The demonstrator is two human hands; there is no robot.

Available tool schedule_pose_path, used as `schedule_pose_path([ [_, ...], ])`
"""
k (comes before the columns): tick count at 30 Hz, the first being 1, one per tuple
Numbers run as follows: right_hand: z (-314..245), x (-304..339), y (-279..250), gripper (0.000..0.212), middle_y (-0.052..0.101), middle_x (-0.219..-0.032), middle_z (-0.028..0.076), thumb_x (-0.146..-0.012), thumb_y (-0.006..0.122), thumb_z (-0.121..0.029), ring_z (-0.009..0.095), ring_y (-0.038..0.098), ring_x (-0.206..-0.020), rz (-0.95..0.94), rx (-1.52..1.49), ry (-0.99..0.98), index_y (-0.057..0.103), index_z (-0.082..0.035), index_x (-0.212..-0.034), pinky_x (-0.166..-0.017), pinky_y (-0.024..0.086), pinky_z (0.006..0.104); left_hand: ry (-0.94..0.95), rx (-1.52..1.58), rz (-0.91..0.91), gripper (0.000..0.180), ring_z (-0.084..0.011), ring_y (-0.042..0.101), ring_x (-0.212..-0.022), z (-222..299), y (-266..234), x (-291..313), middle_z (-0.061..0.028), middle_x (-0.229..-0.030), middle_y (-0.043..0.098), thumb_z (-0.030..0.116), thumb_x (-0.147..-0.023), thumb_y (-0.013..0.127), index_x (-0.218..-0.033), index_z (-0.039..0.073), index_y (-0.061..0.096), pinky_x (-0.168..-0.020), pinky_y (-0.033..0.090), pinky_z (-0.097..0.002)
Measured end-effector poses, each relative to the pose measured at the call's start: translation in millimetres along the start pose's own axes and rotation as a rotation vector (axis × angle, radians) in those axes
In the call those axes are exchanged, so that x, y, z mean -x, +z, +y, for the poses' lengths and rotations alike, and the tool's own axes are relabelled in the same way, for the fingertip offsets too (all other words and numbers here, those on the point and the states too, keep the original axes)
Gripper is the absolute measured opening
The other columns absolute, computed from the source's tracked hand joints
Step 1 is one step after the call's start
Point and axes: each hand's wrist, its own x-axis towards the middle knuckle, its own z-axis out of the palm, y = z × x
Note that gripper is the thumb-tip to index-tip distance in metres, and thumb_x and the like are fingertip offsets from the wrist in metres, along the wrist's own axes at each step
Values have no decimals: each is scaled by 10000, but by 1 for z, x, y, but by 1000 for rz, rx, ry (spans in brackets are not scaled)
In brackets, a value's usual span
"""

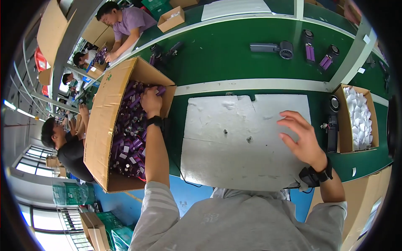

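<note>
My left hand reaches into the open cardboard box at the left, its fingers closed around a purple battery pack near the far end. Several more purple battery packs, some with white labels, fill the box in a loose heap. Over the right part of a worn white foam board, my right hand hovers with fingers apart and nothing in them. Just right of the board lies a dark fan assembly with a round head.
A small box of white paper pieces stands at the right. Beyond a pale rail lie a grey handheld fan and two fan assemblies with purple batteries. Co-workers sit along the line at the left, one in a purple shirt.
</note>
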Motion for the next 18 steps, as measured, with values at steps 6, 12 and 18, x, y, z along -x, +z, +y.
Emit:
schedule_pose_path([
  [6,47,16,30,279,576,-1151,121,-879,643,-90,228,644,-921,-153,-683,391,580,-22,-1143,-710,537,303,34,509,-38,322,-230,654,-771,53,-52,28,-73,-890,698,154,-794,705,-1107,81,690,-739,507,-336],
  [12,21,9,38,450,611,-1032,104,-931,594,-246,202,649,-847,-111,-1256,373,438,-55,-1308,-598,541,293,657,1126,-651,529,-148,562,-838,202,-144,134,-93,-1131,600,149,-797,762,-1276,58,557,-708,478,-274],
  [18,43,13,36,595,626,-990,124,-939,570,-236,222,655,-852,-279,-1252,538,288,-97,-1444,-475,533,309,800,981,-699,647,-206,580,-1034,226,-112,65,-116,-1344,488,223,-789,769,-1361,119,486,-827,483,-302],
])
